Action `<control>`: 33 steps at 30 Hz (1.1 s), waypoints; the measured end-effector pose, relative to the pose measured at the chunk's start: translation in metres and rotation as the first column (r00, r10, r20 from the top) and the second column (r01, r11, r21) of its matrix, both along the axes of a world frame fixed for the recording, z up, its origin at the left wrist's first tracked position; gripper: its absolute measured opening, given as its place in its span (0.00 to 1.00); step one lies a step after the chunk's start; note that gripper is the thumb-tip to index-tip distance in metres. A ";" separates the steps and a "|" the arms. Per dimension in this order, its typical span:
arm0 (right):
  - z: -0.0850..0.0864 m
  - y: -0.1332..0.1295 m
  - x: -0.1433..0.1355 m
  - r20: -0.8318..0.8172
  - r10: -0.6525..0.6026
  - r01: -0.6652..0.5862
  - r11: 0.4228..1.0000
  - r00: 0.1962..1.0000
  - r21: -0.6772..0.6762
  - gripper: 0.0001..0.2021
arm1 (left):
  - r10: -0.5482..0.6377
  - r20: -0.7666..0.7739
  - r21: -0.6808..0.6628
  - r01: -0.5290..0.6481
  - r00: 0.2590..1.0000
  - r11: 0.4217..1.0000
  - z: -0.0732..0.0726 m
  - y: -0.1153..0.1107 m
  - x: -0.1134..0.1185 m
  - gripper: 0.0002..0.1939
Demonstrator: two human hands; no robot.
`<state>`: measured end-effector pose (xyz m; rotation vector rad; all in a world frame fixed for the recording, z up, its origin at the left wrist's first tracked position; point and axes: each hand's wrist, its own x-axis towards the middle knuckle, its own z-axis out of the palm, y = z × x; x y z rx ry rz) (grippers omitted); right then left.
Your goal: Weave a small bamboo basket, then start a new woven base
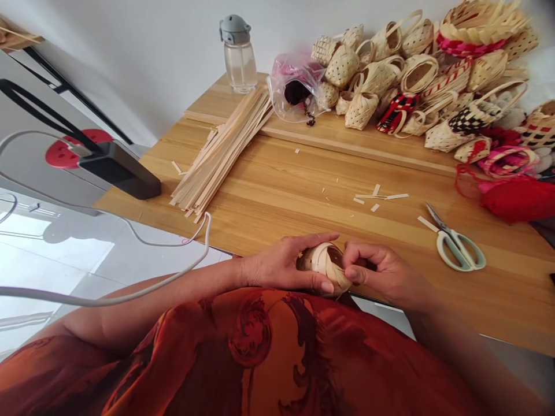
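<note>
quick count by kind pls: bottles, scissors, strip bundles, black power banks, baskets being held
Bottle: 1
Scissors: 1 pair
Strip bundle: 1
Black power bank: 1
Held basket: 1
Total: 5

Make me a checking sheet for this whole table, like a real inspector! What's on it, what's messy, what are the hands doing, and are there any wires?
Surface: wooden table, with a bare patch in the middle.
Work things: small woven basket in the hands; bundle of thin strips; scissors at the right.
Clutter: cut scraps scattered about; many woven baskets crowded at the back; plastic bag; bottle; red yarn.
Left hand: wrapped around the small basket.
Right hand: fingers at its rim.
Cables: pale cable crosses in front of the left forearm.
Surroundings: white wall, shiny floor; other people: nothing seen.
</note>
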<state>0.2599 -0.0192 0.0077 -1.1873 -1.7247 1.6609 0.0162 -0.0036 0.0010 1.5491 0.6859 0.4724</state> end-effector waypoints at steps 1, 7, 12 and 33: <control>-0.001 -0.002 -0.002 -0.019 -0.014 0.013 1.000 1.000 -0.024 0.20 | -0.005 -0.001 0.010 0.005 1.000 1.000 -0.001 0.000 0.000 0.45; -0.004 -0.010 -0.007 -0.083 -0.052 0.046 0.996 0.995 -0.070 0.20 | -0.037 0.009 0.028 0.037 0.999 0.999 0.001 0.000 0.003 0.43; 0.012 -0.011 -0.014 0.005 -0.064 0.064 0.998 0.998 -0.021 0.18 | -0.034 0.063 -0.042 0.036 0.997 0.998 0.002 -0.003 -0.001 0.41; -0.041 -0.022 -0.001 0.259 -0.571 0.292 0.696 0.779 0.656 0.11 | 0.331 0.453 -0.275 -0.224 0.828 0.935 -0.018 0.042 -0.017 0.39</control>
